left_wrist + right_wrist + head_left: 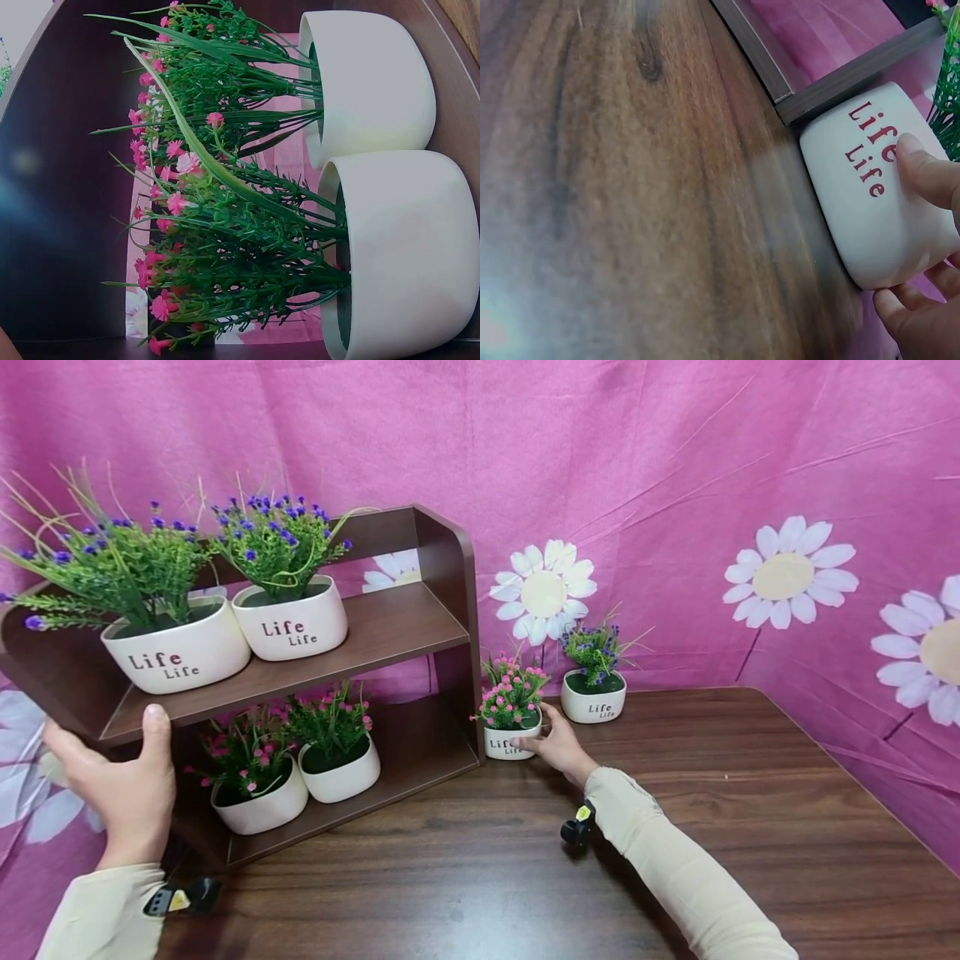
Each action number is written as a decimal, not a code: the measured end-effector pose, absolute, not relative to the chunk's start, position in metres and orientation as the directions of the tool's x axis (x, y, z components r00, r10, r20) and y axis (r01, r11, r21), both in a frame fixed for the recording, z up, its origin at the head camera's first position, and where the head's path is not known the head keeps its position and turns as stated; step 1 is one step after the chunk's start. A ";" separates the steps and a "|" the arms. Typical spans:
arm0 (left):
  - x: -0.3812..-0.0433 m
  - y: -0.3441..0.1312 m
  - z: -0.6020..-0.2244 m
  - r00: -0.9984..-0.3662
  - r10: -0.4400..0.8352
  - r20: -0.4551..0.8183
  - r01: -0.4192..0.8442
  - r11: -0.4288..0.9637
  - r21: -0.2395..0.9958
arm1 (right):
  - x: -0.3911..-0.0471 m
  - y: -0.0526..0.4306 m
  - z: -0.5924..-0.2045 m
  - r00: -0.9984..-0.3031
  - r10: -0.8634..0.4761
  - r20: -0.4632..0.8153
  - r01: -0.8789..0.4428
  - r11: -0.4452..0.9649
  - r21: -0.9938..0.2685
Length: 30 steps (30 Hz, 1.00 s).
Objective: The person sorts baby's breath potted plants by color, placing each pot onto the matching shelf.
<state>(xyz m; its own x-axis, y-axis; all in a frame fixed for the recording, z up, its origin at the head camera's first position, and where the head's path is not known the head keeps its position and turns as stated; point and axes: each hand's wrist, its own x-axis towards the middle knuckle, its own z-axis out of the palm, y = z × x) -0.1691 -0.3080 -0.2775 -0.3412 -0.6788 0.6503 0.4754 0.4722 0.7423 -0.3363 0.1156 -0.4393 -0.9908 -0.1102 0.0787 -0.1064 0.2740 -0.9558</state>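
A brown two-tier desk shelf (397,628) stands on the left of the table. My left hand (126,789) grips its left side panel, thumb in front at the middle board, the other fingers partly hidden. Just beyond the shelf's right side, my right hand (561,746) holds a white "Life" flowerpot (855,217) with pink flowers (513,689). In the right wrist view the thumb (922,169) presses the lettered front while other fingers are at the pot's side. This pot sits on the table, close against the shelf's end.
Two white pots with purple flowers (292,625) stand on the upper board. Two pots with pink flowers (375,82) are on the lower one. Another purple-flowered pot (595,700) stands right of my right hand, near the pink curtain (637,468). The wooden tabletop (750,793) extends rightward.
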 end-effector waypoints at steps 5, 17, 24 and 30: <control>-0.169 -0.310 -0.279 -0.344 -0.684 0.643 0.471 0.467 0.749 | -0.332 0.119 -0.440 -0.991 -0.114 0.075 -0.105 0.289 -0.951; -0.168 -0.308 -0.276 -0.345 -0.678 0.650 0.471 0.474 0.744 | -0.310 0.130 -0.439 -0.989 -0.138 0.047 -0.082 0.259 -0.962; -0.167 -0.306 -0.276 -0.349 -0.679 0.646 0.472 0.468 0.747 | -0.296 0.137 -0.436 -0.984 -0.167 0.064 -0.109 0.271 -0.956; -0.173 -0.316 -0.282 -0.350 -0.681 0.644 0.462 0.473 0.751 | -0.283 0.138 -0.435 -0.977 -0.192 0.092 -0.140 0.253 -0.957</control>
